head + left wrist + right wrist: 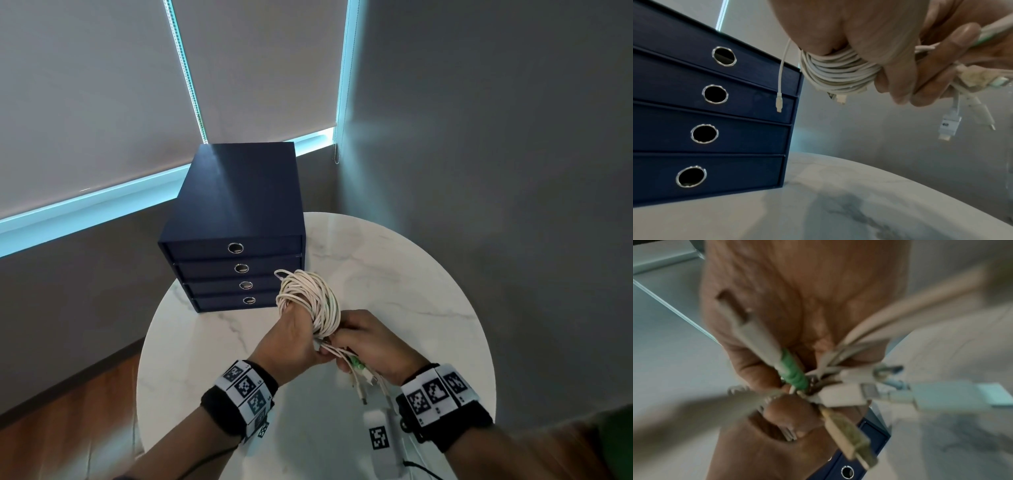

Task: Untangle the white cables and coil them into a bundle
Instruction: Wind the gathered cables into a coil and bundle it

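A coil of white cables [310, 301] is wound around my left hand [291, 342], held above the round marble table [428, 274]. From below, the loops [838, 71] wrap my left fingers [898, 84], which curl over them. My right hand [373, 346] grips the loose cable ends beside the coil; several plugs, one with a green sleeve [356, 362], hang below it. In the right wrist view the green-sleeved plug [793, 369] and other white connectors [846, 395] fan out of my right hand [797, 313]. One thin plug [779, 104] dangles from the coil.
A dark blue drawer box [236, 236] with ring pulls stands at the table's back left, close behind the coil. A white device with a black marker [380, 442] lies at the table's near edge. Grey walls and window blinds surround the table.
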A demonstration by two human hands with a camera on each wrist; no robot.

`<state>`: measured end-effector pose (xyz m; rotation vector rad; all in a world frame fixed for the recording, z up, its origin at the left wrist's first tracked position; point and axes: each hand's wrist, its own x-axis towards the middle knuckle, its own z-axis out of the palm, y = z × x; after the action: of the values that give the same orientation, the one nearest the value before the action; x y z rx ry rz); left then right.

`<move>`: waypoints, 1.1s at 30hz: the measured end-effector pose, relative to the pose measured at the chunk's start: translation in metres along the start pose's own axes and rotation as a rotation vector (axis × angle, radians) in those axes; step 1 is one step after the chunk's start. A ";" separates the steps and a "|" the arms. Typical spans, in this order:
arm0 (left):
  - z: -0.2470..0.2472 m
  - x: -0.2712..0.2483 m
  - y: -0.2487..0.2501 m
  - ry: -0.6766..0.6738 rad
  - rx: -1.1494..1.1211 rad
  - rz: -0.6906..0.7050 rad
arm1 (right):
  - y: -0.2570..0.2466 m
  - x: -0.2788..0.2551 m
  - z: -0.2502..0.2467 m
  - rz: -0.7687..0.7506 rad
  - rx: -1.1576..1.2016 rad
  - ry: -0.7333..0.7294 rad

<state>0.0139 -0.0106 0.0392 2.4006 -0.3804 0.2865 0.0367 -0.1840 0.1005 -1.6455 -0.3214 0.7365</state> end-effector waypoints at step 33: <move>-0.025 -0.014 -0.031 0.117 0.249 -0.265 | 0.002 -0.003 -0.043 0.058 -0.022 0.277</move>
<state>0.0087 0.0313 0.0355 2.6246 0.0312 0.3691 0.0611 -0.2198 0.1022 -1.7585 -0.0845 0.5396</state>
